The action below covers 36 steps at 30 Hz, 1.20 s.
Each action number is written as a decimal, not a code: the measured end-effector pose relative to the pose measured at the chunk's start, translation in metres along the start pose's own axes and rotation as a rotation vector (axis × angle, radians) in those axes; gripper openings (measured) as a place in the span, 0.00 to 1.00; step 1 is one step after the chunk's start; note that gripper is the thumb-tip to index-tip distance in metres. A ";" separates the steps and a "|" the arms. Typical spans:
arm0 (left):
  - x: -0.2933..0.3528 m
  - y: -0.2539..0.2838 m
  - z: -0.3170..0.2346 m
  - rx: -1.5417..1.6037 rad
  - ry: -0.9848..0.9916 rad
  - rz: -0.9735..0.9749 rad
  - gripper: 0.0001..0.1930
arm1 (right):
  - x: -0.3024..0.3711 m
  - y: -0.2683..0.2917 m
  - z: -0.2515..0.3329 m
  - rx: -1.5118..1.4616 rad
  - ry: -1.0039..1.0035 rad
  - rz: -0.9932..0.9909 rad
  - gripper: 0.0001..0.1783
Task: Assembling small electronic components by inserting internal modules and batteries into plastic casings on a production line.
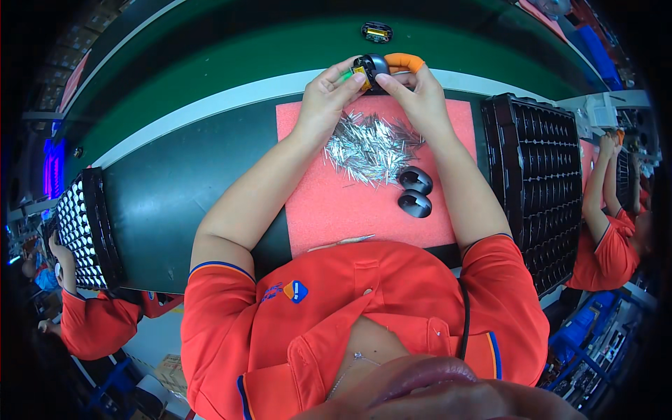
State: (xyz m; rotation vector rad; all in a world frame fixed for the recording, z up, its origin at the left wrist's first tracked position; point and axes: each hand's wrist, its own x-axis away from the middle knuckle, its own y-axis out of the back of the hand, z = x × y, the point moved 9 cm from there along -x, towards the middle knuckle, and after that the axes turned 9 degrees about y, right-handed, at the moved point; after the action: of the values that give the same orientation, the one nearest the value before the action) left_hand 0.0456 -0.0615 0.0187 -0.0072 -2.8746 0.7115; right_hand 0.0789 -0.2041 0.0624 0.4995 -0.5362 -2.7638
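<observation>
Over the far edge of the pink foam mat (315, 203), both my hands hold a small rounded black device (373, 64) with a yellow part on its left side. My left hand (325, 98) pinches that yellow side, and a bit of green shows at its fingertips. My right hand (423, 98) has its thumb against the smooth black shell; an orange cover wraps its bent index finger. Below the hands lies a heap of thin silver metal pins (371, 147). Two glossy black shells (415, 204) rest nearer me, beside my right forearm.
A similar black device (378, 31) sits on the green conveyor belt (280, 42). Black compartment trays (539, 182) stand at right; a tray of white round pieces (78, 224) is at left. A slim pointed tool (343, 243) lies at the mat's near edge. Co-workers sit on both sides.
</observation>
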 end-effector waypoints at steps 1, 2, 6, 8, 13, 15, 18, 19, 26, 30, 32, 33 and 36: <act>0.000 0.001 0.000 0.000 0.002 -0.001 0.23 | 0.000 -0.001 -0.003 -0.001 -0.002 0.001 0.21; -0.001 0.000 0.001 -0.021 0.011 0.008 0.23 | 0.000 -0.005 -0.010 -0.116 -0.015 0.017 0.21; -0.003 0.001 0.003 -0.034 0.022 0.043 0.23 | -0.001 -0.011 -0.022 -0.298 -0.059 0.080 0.22; -0.010 0.005 -0.004 -0.052 -0.046 0.054 0.23 | -0.003 -0.005 -0.020 -0.241 -0.018 0.059 0.21; -0.020 0.040 -0.029 0.123 -0.154 -0.075 0.22 | 0.000 -0.010 -0.012 -0.016 0.055 0.133 0.17; -0.028 0.049 -0.030 0.183 -0.130 -0.029 0.23 | 0.005 -0.020 -0.001 0.061 0.110 0.209 0.15; -0.033 0.052 -0.025 0.290 -0.073 0.021 0.22 | 0.012 -0.037 -0.004 0.068 0.160 0.312 0.11; -0.035 0.051 -0.023 0.333 -0.055 0.026 0.21 | 0.015 -0.044 -0.002 0.207 0.262 0.388 0.11; -0.038 0.050 -0.019 0.559 0.013 0.113 0.12 | 0.020 -0.053 0.025 0.511 0.395 0.516 0.12; -0.036 0.047 -0.017 0.510 0.047 0.114 0.13 | 0.025 -0.053 0.025 0.554 0.527 0.473 0.12; -0.037 0.050 -0.018 0.515 0.036 0.079 0.14 | 0.023 -0.051 0.025 0.587 0.492 0.497 0.12; -0.036 0.049 -0.018 0.515 0.039 0.078 0.14 | 0.023 -0.051 0.024 0.619 0.462 0.525 0.12; -0.034 0.048 -0.017 0.497 0.060 0.062 0.15 | 0.024 -0.043 0.018 0.636 0.443 0.501 0.12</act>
State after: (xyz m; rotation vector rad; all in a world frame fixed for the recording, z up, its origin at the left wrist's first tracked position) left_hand 0.0806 -0.0130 0.0054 -0.0504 -2.5721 1.3884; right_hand 0.0414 -0.1685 0.0546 0.9292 -1.2248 -1.8944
